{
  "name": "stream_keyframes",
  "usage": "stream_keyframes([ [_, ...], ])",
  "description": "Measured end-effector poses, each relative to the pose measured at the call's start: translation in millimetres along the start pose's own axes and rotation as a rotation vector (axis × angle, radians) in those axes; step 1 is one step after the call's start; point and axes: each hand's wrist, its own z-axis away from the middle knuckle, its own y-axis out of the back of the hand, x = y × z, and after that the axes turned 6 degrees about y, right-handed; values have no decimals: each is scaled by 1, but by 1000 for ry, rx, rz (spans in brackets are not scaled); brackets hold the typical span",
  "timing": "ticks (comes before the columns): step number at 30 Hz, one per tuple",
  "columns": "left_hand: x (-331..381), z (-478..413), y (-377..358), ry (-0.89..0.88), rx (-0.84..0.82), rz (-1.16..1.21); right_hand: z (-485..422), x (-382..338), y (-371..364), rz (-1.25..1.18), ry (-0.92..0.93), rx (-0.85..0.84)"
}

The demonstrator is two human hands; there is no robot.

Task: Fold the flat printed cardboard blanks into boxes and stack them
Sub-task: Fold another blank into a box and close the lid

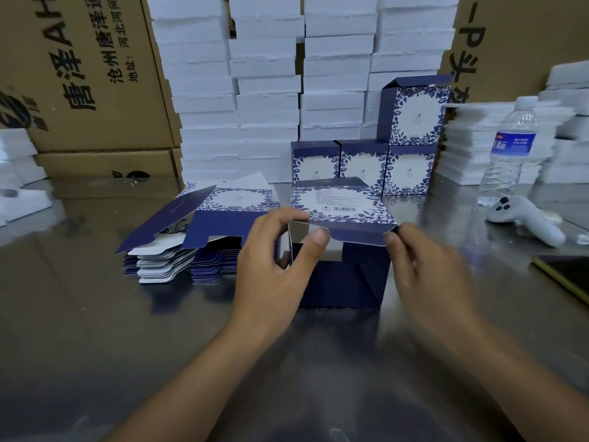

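A half-folded blue-and-white box (342,205) stands on the steel table at centre, its open end toward me and a barcode panel on top. My left hand (277,250) grips its left side, thumb pressing on a front flap. My right hand (420,260) pinches the right corner of the front flap. To the left lies a pile of flat printed blanks (197,228). Behind the box, three folded boxes (363,165) stand in a row, and one more folded box (414,113) with its lid open sits on the right one.
White foam blocks (264,90) are stacked high at the back, with brown cartons (83,74) behind and to the left. At right stand more foam slabs (471,145), a water bottle (510,148), a white controller (522,218) and a dark phone (567,275).
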Motion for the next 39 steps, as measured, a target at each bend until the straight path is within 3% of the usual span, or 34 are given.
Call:
stream_keyframes([
  [15,-1,1,-3,7,2,0,-3,-4,5,86,-2,-33],
  [28,2,-2,0,56,11,29,2,3,2,106,66,-238],
  [33,2,-1,0,79,-8,53,0,3,2,140,62,-228],
  [39,4,-3,0,95,2,94,3,7,-1,26,28,-305],
])
